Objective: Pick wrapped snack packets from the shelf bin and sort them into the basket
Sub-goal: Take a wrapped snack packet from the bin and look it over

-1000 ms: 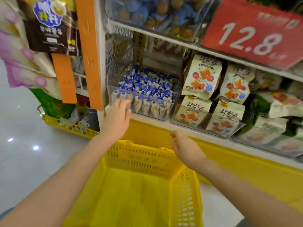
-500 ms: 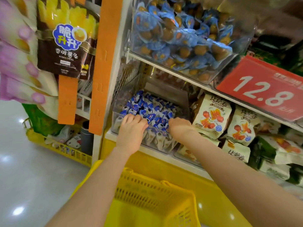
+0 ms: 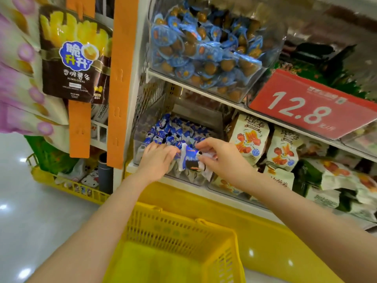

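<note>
Blue-white packet (image 3: 190, 160) pinched in right hand (image 3: 222, 158) grip, above bin (image 3: 138, 148)

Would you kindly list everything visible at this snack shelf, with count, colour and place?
Wrapped snack packets: many, blue and white, in the clear bin on the lower shelf.
Held packet: one, blue and white, between both hands at the bin's front.
Round snacks: many, brown in blue wrap, upper bin.
Price sign: one, red, reads 12.8.
Cream bags: several, right of the bin.
Basket: one, yellow, below, no packets seen inside.
Hanging bag: one, brown and yellow, left.
Left hand: in the bin.
Right hand: pinching the packet.
</note>
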`<state>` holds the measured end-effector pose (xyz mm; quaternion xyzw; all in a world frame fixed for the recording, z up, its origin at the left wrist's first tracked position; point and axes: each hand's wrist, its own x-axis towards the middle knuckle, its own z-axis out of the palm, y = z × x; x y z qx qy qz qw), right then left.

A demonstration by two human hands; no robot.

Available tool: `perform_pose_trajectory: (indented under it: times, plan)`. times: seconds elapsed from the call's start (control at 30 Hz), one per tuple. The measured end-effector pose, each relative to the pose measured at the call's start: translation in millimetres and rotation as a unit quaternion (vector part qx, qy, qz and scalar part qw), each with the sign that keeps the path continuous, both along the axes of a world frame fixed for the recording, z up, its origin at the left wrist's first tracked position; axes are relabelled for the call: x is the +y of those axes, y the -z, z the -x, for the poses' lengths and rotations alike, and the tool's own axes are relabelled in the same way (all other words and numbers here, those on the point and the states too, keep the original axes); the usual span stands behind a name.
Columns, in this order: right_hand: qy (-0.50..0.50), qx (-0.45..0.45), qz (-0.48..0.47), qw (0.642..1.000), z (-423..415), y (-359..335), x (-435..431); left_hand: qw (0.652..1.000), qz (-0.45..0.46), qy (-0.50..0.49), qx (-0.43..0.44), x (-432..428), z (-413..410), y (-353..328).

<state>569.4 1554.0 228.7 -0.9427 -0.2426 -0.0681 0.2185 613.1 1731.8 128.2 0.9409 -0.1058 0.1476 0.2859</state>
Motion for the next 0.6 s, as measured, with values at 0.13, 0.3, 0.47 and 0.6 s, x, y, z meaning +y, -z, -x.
perform_pose_trajectory:
  times: [0.13, 0.3, 0.47, 0.6]
  plan:
    - [-0.056, 0.081, 0.011, 0.995, 35.1, 2.3, -16.6, 0.902, 0.361, 0.169, 0.164, -9.4, 53.4, -29.4]
    - [-0.057, 0.123, -0.084, 0.987, 71.1, 18.8, -34.2, 0.928, 0.264, 0.213, 0.152, -33.0, 118.6, -20.8]
    - [0.052, 0.231, -0.199, 0.951, 100.4, 44.7, -48.5, 0.931, 0.332, 0.109, 0.108, -44.6, 154.7, -18.7]
    - [-0.004, 0.23, -0.168, 0.958, 119.3, 55.8, -55.2, 0.921, 0.338, 0.113, 0.155, -55.2, 185.2, -10.5]
